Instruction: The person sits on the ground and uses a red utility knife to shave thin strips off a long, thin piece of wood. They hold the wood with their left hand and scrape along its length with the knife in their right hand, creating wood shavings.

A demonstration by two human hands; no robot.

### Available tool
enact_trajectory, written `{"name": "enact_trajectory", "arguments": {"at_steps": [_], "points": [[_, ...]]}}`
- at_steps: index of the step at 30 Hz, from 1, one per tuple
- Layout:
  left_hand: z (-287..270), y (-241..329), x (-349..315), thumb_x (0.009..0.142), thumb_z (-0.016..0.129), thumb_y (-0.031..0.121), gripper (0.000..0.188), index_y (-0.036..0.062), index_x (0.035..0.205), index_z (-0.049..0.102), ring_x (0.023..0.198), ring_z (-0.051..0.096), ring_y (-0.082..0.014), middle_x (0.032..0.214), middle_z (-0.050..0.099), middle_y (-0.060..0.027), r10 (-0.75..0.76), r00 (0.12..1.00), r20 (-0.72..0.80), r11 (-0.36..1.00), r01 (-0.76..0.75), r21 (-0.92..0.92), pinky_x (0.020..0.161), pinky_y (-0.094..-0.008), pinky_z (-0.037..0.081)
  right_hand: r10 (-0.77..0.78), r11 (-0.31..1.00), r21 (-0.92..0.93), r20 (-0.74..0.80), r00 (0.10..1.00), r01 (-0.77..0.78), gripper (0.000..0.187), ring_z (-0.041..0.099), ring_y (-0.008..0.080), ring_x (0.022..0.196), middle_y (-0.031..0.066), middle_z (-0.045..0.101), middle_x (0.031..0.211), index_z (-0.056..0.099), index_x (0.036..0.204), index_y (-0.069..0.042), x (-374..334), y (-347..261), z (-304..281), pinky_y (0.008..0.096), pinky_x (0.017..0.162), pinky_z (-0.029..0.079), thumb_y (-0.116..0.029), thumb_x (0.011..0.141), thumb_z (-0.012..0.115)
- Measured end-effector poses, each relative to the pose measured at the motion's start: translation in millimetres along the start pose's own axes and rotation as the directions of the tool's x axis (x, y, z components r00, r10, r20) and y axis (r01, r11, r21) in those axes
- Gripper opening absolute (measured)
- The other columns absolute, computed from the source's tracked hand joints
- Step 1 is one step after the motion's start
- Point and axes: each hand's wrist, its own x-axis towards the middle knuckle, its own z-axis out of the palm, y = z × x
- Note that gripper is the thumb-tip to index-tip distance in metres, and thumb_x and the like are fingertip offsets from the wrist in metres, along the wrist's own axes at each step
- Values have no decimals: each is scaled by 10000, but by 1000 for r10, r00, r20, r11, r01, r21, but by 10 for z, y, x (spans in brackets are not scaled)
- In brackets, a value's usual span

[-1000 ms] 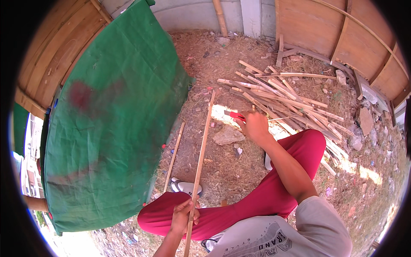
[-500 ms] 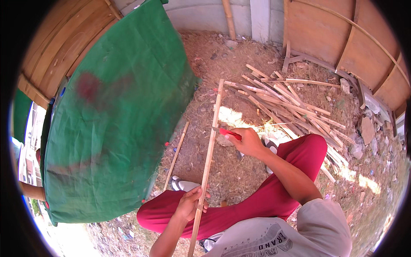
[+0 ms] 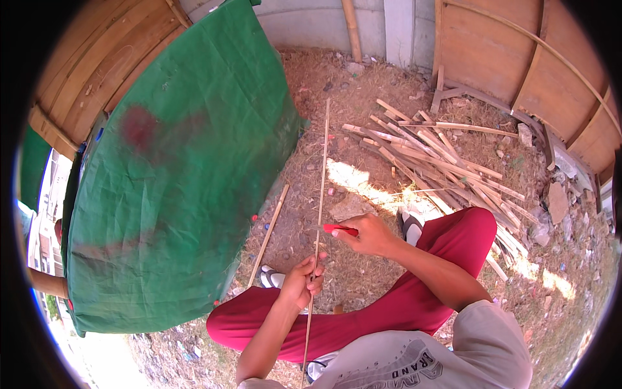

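Note:
A long, thin bamboo strip (image 3: 322, 168) stands nearly upright in the picture, its narrow edge toward me. My left hand (image 3: 302, 281) is closed around its lower part, above my crossed legs. Higher up, my right hand (image 3: 368, 235) grips a red-handled utility knife (image 3: 339, 229). The knife's blade points left and meets or crosses the strip just above my left hand; whether it is cutting in, I cannot tell. Beyond my right hand lies a heap of bamboo strips (image 3: 447, 155) on the ground.
A green tarp (image 3: 181, 175) hangs along the left side. One loose strip (image 3: 269, 233) lies beside it. Wooden panels (image 3: 492, 52) and a pale wall (image 3: 311, 26) bound the back and right. Stone rubble (image 3: 557, 200) lies at the right, and a flat stone (image 3: 352, 206) beyond the knife.
The strip has been turned from its broad face to its narrow edge. My right hand and the knife have come down nearer my left hand, which has risen slightly.

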Motion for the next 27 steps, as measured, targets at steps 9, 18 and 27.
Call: {"name": "enact_trajectory", "arguments": {"at_steps": [9, 18, 27], "points": [[47, 18, 3, 1102, 419, 193, 272, 20, 1264, 553, 437, 339, -60, 723, 477, -2, 57, 998, -26, 997, -55, 52, 373, -224, 272, -26, 994, -109, -24, 999, 23, 350, 679, 298, 599, 128, 721, 736, 799, 982, -88, 23, -15, -30, 408, 547, 523, -418, 913, 704], [-99, -86, -149, 1106, 406, 171, 262, 1, 1244, 552, 433, 332, -49, 716, 473, -18, 22, 999, -28, 1000, -23, -14, 361, -212, 269, -48, 978, -203, -56, 997, 36, 342, 683, 298, 601, 102, 721, 725, 809, 994, -143, 71, 90, 72, 416, 533, 527, -450, 902, 691], [-151, -219, -458, 1086, 423, 135, 254, -32, 1229, 549, 430, 344, -44, 712, 474, -23, -66, 995, -70, 998, 64, -22, 347, -198, 281, 171, 937, -286, -124, 977, -200, 346, 687, 319, 611, 124, 715, 706, 812, 1005, -156, 238, 284, -92, 432, 558, 543, -460, 894, 691]]}}
